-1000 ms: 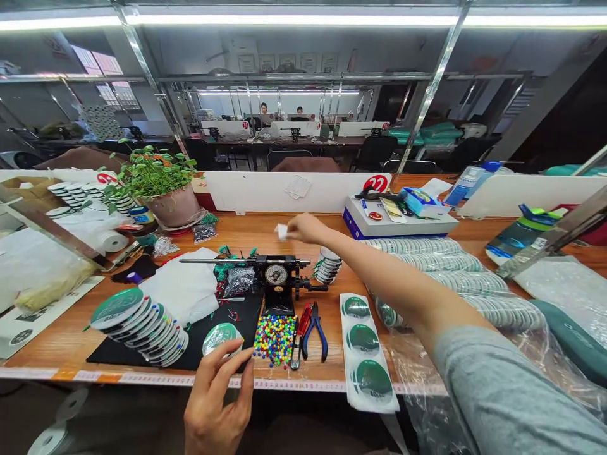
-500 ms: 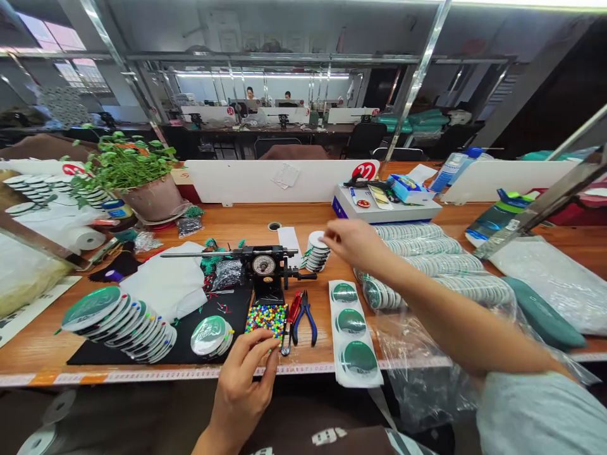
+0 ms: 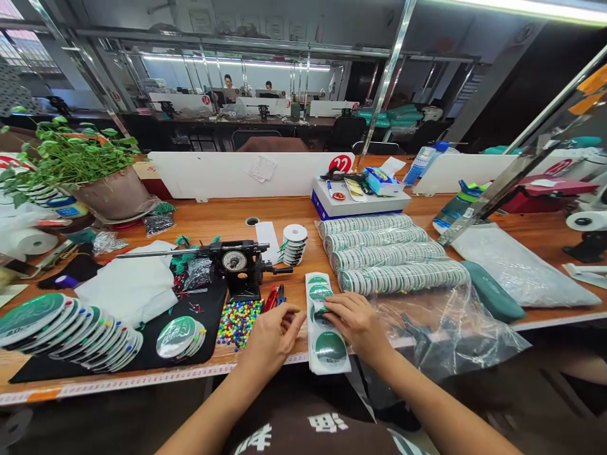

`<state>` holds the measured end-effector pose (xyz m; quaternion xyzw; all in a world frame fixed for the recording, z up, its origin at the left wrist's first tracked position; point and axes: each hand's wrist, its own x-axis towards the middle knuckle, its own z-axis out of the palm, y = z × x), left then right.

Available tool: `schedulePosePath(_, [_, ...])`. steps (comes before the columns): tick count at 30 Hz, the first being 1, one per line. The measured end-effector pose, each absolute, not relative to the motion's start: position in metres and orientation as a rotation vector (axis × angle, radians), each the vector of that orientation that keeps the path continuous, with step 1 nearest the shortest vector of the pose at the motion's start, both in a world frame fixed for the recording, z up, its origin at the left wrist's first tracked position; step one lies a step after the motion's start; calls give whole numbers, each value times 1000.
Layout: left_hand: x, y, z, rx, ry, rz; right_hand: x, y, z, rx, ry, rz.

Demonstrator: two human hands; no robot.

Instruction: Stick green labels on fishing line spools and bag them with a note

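My right hand (image 3: 358, 321) is at the sheet of round green stickers (image 3: 331, 346) on the table's front edge. Its thumb and fingers are closed at the edge of one sticker in the middle of the sheet, which looks partly lifted. My left hand (image 3: 279, 332) hovers just left of the sheet with fingers curled and thumb close to the forefinger; anything between them is hidden. Behind both hands is a stack of white spools (image 3: 294, 243). To the left lie a short pile of green-labelled spools (image 3: 177, 337) and a long leaning row of them (image 3: 61, 328).
A black winding machine (image 3: 239, 265) stands behind a patch of coloured beads (image 3: 237, 322). Red-handled pliers (image 3: 272, 297) are partly hidden by my left hand. Bagged spool rows (image 3: 403, 278) lie at right. A potted plant (image 3: 109, 193) and a white box (image 3: 360, 202) stand farther back.
My right hand has come back from the white spool stack down to the sticker sheet. My left hand has moved right, towards the sheet. The view has turned to the right.
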<state>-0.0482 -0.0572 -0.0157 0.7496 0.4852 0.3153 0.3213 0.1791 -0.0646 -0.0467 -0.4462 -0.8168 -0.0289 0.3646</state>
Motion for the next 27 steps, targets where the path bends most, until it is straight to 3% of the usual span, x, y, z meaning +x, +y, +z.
schedulePosePath(3, [-34,-38,-15,1691,1243,745,181,-69,-37,-979,-2062,-177])
schedulePosePath(8, [-9,-4,-24,1373,1122,948,188,-71,-22,-857,-2127,-190])
schedulePosePath(14, [8,5,-14,1329,1028,827,198,-40,-2,-978,-2023,-237])
schedulePosePath(27, [8,21,1,1565,972,638,203,-16,-14,-927,-2110,-182])
